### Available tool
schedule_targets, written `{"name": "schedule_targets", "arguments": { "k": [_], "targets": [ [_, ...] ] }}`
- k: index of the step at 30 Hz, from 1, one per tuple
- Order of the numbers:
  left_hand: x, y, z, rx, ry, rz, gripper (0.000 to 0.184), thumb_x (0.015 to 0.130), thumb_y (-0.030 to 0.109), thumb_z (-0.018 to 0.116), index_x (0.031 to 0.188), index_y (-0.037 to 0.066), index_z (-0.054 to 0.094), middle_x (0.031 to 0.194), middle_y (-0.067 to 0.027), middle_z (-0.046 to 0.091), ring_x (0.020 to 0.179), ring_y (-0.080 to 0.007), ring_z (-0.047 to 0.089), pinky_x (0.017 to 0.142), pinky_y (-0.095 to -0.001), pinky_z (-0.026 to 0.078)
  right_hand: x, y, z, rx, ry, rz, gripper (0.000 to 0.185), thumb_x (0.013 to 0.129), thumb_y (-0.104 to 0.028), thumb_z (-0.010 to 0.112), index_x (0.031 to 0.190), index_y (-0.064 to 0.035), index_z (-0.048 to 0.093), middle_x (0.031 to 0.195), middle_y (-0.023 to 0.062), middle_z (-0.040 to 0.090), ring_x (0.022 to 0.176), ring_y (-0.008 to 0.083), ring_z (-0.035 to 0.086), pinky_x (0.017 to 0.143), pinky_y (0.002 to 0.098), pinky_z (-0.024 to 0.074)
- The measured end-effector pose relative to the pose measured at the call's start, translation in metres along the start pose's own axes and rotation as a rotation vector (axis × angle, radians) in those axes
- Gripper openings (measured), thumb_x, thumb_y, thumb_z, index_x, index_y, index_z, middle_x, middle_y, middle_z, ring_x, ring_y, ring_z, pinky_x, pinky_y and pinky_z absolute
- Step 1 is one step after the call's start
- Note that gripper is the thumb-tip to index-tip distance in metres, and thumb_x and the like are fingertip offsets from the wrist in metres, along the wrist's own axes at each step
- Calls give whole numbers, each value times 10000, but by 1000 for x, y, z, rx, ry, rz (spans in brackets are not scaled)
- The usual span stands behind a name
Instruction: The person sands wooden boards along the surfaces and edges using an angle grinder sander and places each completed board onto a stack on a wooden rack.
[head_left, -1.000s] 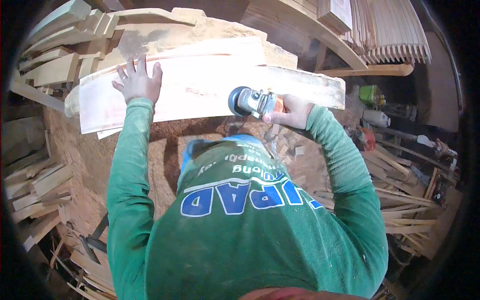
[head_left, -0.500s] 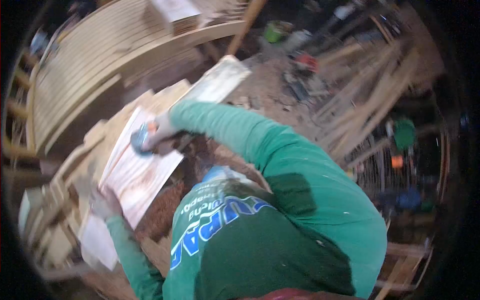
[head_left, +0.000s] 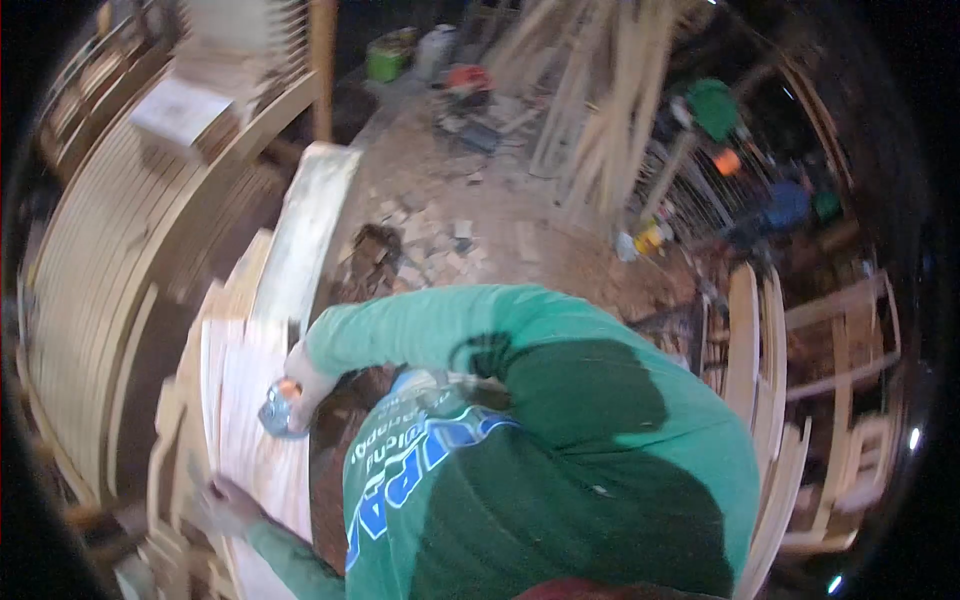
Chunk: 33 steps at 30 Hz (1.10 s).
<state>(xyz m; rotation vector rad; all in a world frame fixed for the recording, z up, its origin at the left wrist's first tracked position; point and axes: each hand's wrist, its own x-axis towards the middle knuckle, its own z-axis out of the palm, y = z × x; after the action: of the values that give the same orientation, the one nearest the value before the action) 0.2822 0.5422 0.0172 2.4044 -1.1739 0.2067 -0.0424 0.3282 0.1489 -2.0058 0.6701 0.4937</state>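
A pale, reddish-grained wooden board (head_left: 255, 480) lies lengthwise in front of me at the lower left. My right hand (head_left: 312, 385) is closed around a rounded blue-grey hand tool (head_left: 284, 412) with an orange part, which sits on the board's face; blur hides its exact kind. Lower down, my left hand (head_left: 228, 508) lies at the board's left edge. Its fingers look spread and hold nothing I can see, though they are smeared. Both arms wear green sleeves, and my green shirt (head_left: 560, 480) fills the lower middle.
A whitish plank (head_left: 310, 230) extends beyond the board. To the left stands a large curved slatted wooden piece (head_left: 110, 280) bearing a white-topped block (head_left: 180, 112). Wood scraps (head_left: 440, 240) litter the floor. Long timbers (head_left: 610, 110) lean at the back, and curved wooden strips (head_left: 745, 340) stand right.
The whole view has swung round, so the board now points more straight ahead. My right hand, still around the tool, appears lower in view; my left hand stays near the board's left edge.
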Motion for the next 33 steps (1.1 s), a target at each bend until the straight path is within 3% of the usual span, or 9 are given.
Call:
{"name": "schedule_targets", "arguments": {
  "k": [2,6,9,13,17,19,24,28,33],
  "targets": [
    [3,-4,7,-75,3,5,310,1011,274,635,1051,-16,736,1036,-241,707,995,-411,666,888,-510,528,5,4,1,22,53,-177,835,766,-781,732,1246,-97,729,1168,224,738,1096,347,708,947,430,539],
    [1,5,6,-62,12,-98,226,993,227,616,1060,53,743,1045,-220,713,958,-421,675,851,-518,536,2,-19,-28,-71,-218,58,686,802,-654,808,1212,-110,731,1105,116,753,1031,226,706,971,364,534],
    [-20,12,-8,-36,50,-141,236,997,288,601,1001,104,750,1008,-175,695,991,-405,648,885,-535,503,14,-3,-29,-46,-172,-23,730,821,-587,834,1270,-28,694,1167,148,743,1094,234,690,1003,366,518],
    [-17,25,-21,22,45,-179,254,1002,314,593,987,118,753,1001,-147,697,998,-377,651,906,-513,483,56,-18,-74,-87,-108,3,896,779,-753,752,1326,-45,693,1255,207,716,1178,302,673,1072,390,477],
    [-19,25,-22,55,10,-207,271,1006,331,582,995,126,758,1008,-130,702,998,-357,658,917,-490,481,113,4,-98,-106,-35,62,890,834,-791,664,1288,-25,688,1142,165,719,1024,273,688,926,372,521],
    [-20,26,-24,44,-11,-227,270,1005,333,579,1007,128,755,1021,-121,699,1001,-350,659,927,-489,472,106,-5,-103,-112,-85,-8,859,844,-763,684,1278,-22,687,1119,155,715,988,261,684,889,367,525],
    [-18,26,-20,85,-20,-249,257,1003,326,573,1024,138,747,1032,-105,690,984,-343,665,944,-495,448,32,-7,-67,-144,-352,-98,707,870,-532,801,1349,-37,642,1223,152,723,1164,245,664,1059,382,494],
    [-15,28,-21,88,-20,-256,253,1000,322,571,1023,142,747,1028,-100,690,970,-344,669,933,-494,453,38,-12,-75,-42,-364,-166,725,884,-538,784,1369,-22,627,1257,161,716,1201,248,654,1083,382,485],
    [-13,33,-24,111,-38,-271,272,994,316,570,1011,123,761,1022,-125,710,1012,-356,668,932,-504,480,103,2,-123,-48,-111,100,713,884,-638,732,1252,-29,709,1076,113,733,962,205,679,874,350,546]
  ]
}}
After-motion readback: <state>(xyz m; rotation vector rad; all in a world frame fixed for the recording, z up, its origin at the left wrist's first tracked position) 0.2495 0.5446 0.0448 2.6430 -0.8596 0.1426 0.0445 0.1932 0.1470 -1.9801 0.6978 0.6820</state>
